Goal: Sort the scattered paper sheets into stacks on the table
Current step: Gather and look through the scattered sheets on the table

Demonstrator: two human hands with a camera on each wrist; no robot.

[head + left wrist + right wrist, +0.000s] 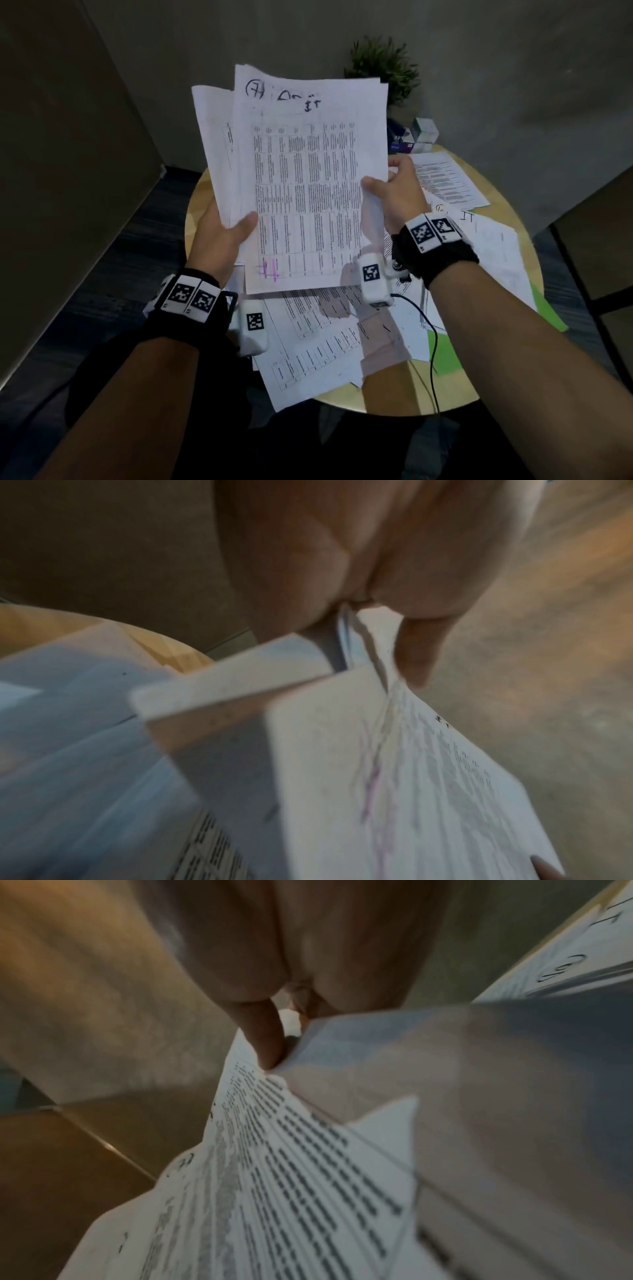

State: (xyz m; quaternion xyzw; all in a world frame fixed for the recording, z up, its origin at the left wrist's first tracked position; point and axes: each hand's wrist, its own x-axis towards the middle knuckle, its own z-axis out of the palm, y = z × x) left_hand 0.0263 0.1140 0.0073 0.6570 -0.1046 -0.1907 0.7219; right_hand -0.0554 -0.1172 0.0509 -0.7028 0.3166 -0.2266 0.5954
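- Close to the person, loose paper sheets point(318, 346) lie in a messy heap on the near part of the round wooden table point(459, 387). They overlap each other, and some hang over the near edge.
- On that heap a thin black cable point(432, 346) runs down from the band on the right wrist.
- Above the table, both hands hold up a bunch of held sheets point(308, 192). The top page has a printed grid on it, a circled 7 written at the top and pink marks near the bottom.
- At the left edge of the bunch, the left hand point(219, 236) grips the pages, thumb on the front and fingers behind.
- At the right edge, the right hand point(394, 195) pinches the pages, thumb on the front too.
- Past the right hand, more sheets point(448, 181) lie flat on the far right part of the table. Bits of green paper point(544, 308) peek out at the right side.
- At the back of the table sit some small boxes point(414, 137).
- Behind the boxes stands a green plant point(383, 65), close to the grey wall.
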